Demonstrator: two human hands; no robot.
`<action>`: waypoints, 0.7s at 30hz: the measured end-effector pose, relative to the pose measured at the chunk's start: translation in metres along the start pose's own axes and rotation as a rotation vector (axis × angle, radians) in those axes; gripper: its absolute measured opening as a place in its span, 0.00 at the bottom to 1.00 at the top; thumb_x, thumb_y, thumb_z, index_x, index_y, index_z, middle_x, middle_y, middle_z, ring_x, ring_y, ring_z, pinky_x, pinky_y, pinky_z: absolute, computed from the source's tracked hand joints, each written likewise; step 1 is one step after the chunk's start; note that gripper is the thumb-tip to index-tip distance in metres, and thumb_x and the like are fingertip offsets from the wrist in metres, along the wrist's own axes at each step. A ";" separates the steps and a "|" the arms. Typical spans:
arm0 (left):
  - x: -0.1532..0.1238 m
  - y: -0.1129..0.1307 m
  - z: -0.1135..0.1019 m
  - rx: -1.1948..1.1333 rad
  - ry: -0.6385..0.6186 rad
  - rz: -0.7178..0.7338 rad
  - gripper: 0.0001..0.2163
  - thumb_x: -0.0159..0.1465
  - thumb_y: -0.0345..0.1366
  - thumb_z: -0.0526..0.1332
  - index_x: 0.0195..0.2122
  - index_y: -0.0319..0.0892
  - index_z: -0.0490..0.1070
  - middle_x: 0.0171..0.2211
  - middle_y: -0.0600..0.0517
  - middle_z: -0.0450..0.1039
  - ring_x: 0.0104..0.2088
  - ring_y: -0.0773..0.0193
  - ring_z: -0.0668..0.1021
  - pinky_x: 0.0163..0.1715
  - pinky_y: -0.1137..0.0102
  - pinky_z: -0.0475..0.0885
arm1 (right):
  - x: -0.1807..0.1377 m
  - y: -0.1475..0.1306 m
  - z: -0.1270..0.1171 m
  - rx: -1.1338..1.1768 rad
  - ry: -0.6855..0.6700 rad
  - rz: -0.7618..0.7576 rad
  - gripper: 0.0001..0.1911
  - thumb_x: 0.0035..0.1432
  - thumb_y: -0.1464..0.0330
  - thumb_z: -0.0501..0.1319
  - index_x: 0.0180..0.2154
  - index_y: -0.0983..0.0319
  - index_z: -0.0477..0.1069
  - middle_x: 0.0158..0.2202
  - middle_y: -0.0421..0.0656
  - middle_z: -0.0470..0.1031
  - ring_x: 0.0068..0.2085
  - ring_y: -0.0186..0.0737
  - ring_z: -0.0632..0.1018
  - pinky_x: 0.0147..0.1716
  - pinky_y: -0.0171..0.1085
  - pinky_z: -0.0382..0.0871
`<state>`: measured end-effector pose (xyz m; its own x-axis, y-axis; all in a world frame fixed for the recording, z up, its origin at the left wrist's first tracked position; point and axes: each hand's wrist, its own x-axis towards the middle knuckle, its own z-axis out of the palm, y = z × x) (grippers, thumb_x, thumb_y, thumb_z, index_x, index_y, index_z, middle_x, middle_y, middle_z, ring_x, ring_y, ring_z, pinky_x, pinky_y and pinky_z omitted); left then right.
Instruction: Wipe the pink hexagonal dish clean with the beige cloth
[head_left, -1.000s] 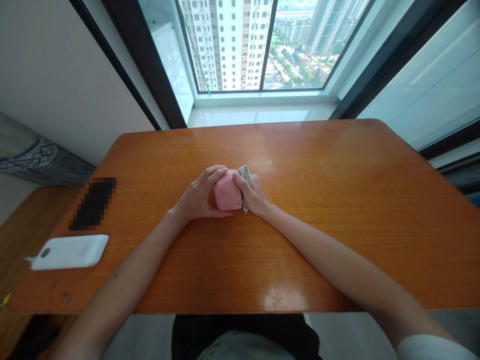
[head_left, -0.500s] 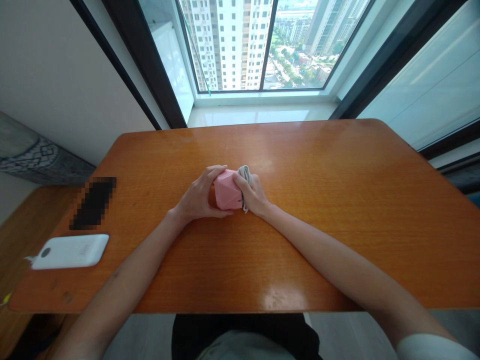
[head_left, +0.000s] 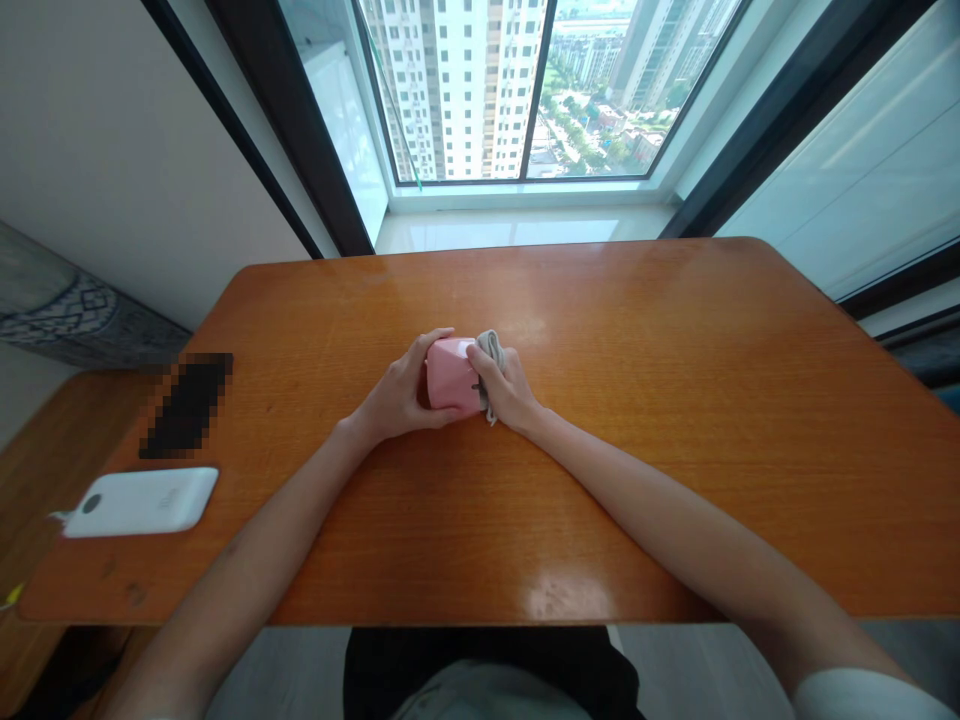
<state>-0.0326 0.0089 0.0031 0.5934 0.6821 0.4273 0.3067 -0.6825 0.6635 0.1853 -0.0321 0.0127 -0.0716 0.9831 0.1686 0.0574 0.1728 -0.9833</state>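
Note:
A small pink boxy object (head_left: 451,375) is between my two hands, above the middle of the table. My left hand (head_left: 409,390) grips it from the left, fingers over the far edge and thumb along the near edge. At its right side, a light grey folded bundle (head_left: 491,347) sticks out between the pink object and my right hand (head_left: 508,390). Whether that bundle is cloth or cord I cannot tell. My right thumb presses on the pink object's right edge, and my other right fingers are mostly hidden behind the bundle.
The brown wooden table (head_left: 675,400) spans the view beneath my hands. At its left lie a white flat device (head_left: 142,502) with a cable and a dark pixelated object (head_left: 187,405). A window (head_left: 525,90) stands beyond the far edge.
The pink object has turned slightly in my hands. My left thumb has moved up from below onto its near edge. My right hand has hardly moved.

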 end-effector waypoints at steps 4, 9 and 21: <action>-0.001 -0.006 0.002 -0.086 -0.015 -0.035 0.48 0.61 0.66 0.71 0.74 0.44 0.60 0.62 0.38 0.77 0.52 0.45 0.83 0.54 0.54 0.80 | -0.002 -0.004 0.001 0.018 -0.030 -0.009 0.33 0.68 0.38 0.58 0.25 0.56 0.59 0.19 0.33 0.59 0.23 0.31 0.61 0.24 0.34 0.60; -0.003 -0.009 0.004 -0.105 -0.017 -0.036 0.49 0.62 0.67 0.71 0.76 0.45 0.59 0.63 0.38 0.76 0.54 0.44 0.82 0.54 0.53 0.79 | -0.002 -0.005 0.002 0.027 -0.029 -0.002 0.32 0.69 0.39 0.59 0.25 0.56 0.59 0.18 0.33 0.60 0.22 0.30 0.62 0.23 0.33 0.61; -0.003 -0.012 0.001 -0.032 0.008 0.196 0.56 0.61 0.62 0.76 0.82 0.54 0.47 0.78 0.35 0.57 0.76 0.33 0.67 0.74 0.38 0.67 | -0.001 0.001 0.001 0.013 -0.034 -0.022 0.34 0.69 0.37 0.58 0.25 0.56 0.59 0.19 0.33 0.60 0.23 0.30 0.62 0.23 0.33 0.57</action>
<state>-0.0377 0.0150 -0.0068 0.6335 0.5393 0.5548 0.1618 -0.7935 0.5867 0.1849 -0.0332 0.0115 -0.1066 0.9764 0.1877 0.0427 0.1931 -0.9802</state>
